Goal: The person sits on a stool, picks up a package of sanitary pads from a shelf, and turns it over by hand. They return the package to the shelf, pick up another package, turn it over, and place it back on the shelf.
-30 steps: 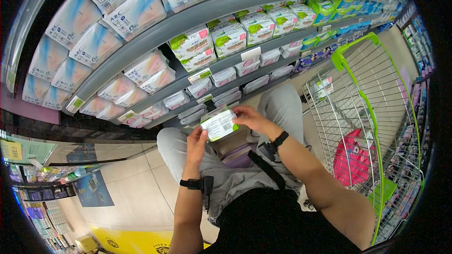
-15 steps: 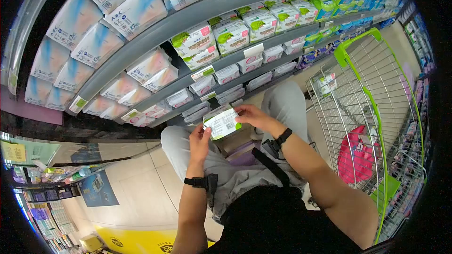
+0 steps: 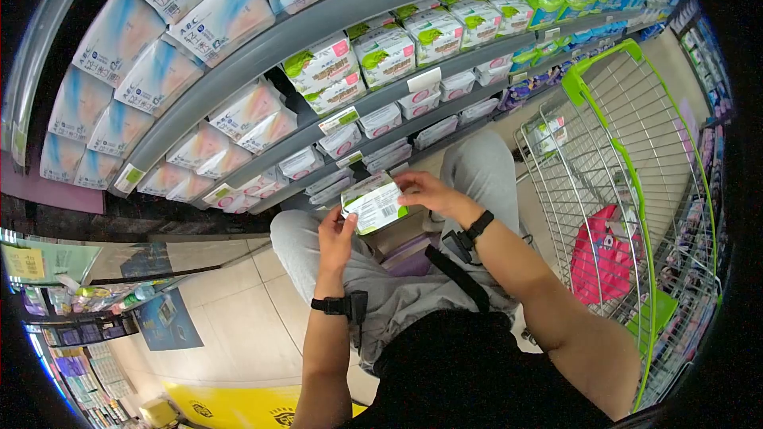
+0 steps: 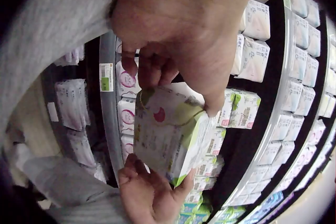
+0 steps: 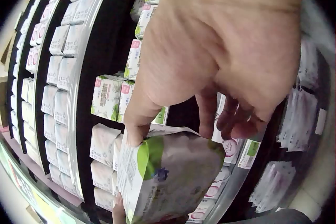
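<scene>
From the head camera, a person crouches in a shop aisle before shelves [image 3: 318,28] stocked with packs of sanitary pads. Both hands hold one green-and-white pack [image 3: 372,204] just above the knees, its barcode side turned up toward the camera. The left hand [image 3: 335,240] grips the pack's lower-left end, thumb on the label face. The right hand [image 3: 425,191] pinches the upper-right end with curled fingers. A wire shopping trolley [image 3: 628,167] with green trim stands near on the person's right, a pink bag [image 3: 596,258] inside it.

From the left wrist camera, the pack [image 4: 168,129] shows its printed front, with a pink mark and green edge. The left hand [image 4: 178,45] closes on it from above, thumb [image 4: 212,100] on one edge and fingertips [image 4: 149,71] on the other; the right hand [image 4: 149,195] cups it from below.

From the right wrist camera, the right hand [image 5: 220,61] pinches the pack [image 5: 168,174] along its top edge, thumb at one corner and fingers curled over the far side. Rows of similar packs [image 5: 107,98] fill the shelf behind.

The grip looks like the weak spot: both hands hold the soft wrapper only at its ends, so if one lets go while the pack is being turned, the slick plastic could slip free and drop to the floor. Standing up near the trolley could also knock it away.
</scene>
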A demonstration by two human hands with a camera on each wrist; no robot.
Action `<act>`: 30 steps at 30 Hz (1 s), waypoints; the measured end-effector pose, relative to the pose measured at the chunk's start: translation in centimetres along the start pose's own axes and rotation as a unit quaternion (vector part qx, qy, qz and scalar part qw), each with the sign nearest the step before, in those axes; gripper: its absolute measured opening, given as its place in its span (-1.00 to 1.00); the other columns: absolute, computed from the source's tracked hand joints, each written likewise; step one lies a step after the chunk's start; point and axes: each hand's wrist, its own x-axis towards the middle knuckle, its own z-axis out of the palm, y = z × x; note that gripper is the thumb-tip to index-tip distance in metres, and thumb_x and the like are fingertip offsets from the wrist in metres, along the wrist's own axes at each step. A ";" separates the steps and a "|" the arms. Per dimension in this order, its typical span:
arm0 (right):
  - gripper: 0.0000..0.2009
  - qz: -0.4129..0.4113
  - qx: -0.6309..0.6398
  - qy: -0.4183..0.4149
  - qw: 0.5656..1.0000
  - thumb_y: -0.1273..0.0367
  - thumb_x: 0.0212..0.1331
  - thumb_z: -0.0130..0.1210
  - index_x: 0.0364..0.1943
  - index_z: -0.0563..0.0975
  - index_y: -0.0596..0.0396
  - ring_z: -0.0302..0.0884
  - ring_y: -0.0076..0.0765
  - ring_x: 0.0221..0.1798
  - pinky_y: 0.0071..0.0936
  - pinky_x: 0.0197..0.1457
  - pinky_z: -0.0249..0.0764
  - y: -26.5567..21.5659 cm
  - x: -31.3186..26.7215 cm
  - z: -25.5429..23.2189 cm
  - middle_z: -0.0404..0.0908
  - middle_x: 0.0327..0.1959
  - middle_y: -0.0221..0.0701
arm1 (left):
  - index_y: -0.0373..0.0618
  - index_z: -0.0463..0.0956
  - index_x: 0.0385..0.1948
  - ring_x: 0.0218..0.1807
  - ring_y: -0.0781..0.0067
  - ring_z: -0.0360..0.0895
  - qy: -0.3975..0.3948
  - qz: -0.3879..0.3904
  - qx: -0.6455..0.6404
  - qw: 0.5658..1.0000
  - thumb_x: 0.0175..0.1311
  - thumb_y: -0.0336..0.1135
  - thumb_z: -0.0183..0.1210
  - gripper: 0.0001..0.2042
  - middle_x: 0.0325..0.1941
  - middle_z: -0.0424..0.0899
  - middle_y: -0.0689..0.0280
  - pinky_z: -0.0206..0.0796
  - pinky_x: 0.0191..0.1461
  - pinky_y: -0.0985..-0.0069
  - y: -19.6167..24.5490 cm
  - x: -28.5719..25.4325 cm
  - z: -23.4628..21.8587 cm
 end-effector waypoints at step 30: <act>-0.54 -0.049 -0.029 0.011 0.998 0.26 0.04 0.39 0.01 0.55 0.17 0.41 -0.35 0.15 -0.41 0.19 0.35 -0.8 0.0 0.0 0.47 0.05 -0.37 | -0.35 0.45 0.11 -0.14 0.57 0.46 -0.049 -0.033 0.039 0.997 0.34 -0.20 0.21 -0.56 -0.09 0.61 0.30 0.31 -0.02 0.58 0.4 -0.4 0.0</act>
